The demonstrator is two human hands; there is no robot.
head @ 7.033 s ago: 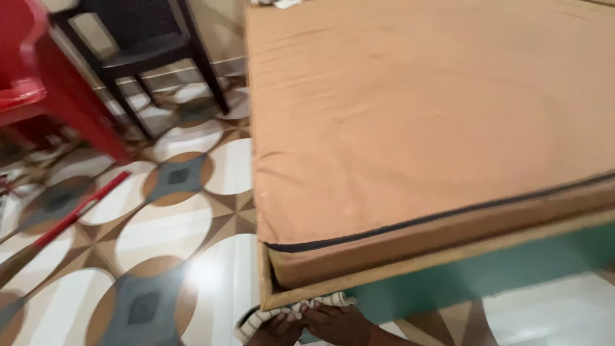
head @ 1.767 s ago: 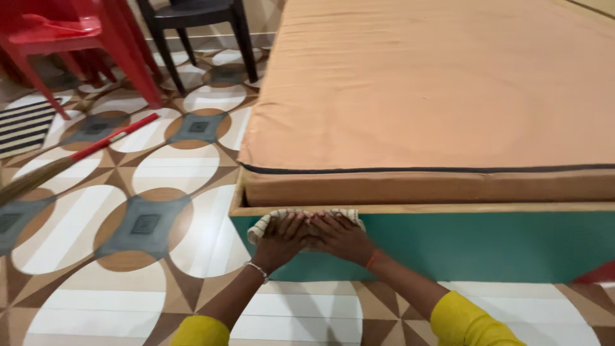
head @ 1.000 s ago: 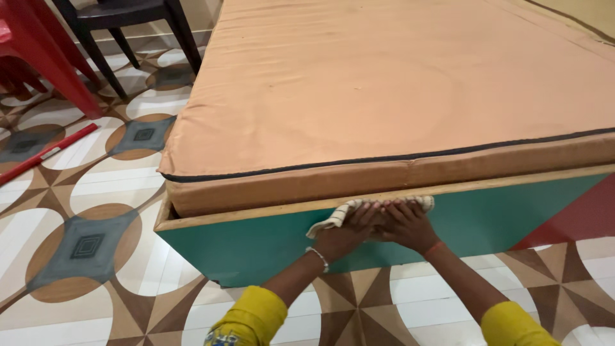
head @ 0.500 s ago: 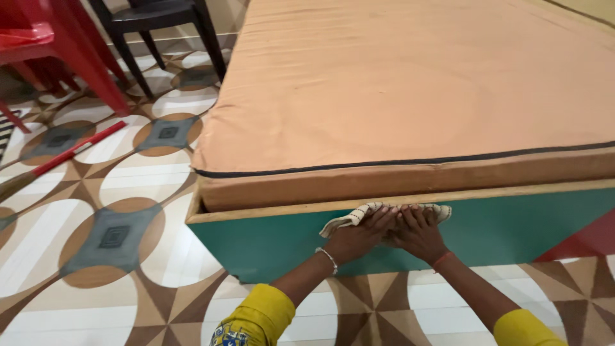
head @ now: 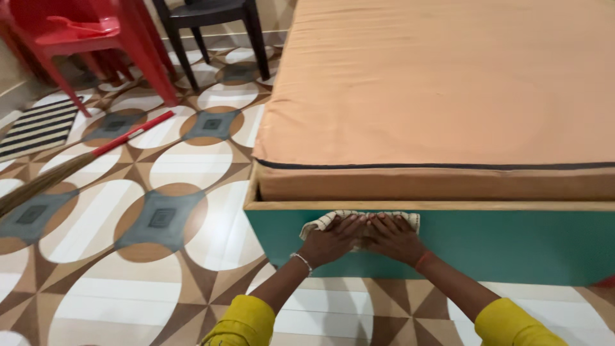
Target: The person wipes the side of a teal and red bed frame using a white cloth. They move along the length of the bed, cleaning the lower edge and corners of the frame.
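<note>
My left hand (head: pixel 328 241) and right hand (head: pixel 394 238) lie flat side by side, fingers spread, pinning a checked cloth (head: pixel 323 220) against the green bed panel (head: pixel 500 247) just under its wooden rim (head: pixel 448 205), so the cloth stays pressed there. The bed frame holds the orange mattress (head: pixel 442 90).

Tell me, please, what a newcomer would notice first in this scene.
Both hands, left and right, press a checked cloth flat against the green bed frame just under its wooden rim. Above lies a broad orange mattress. To the left, a red-handled broom lies on the patterned floor.
</note>
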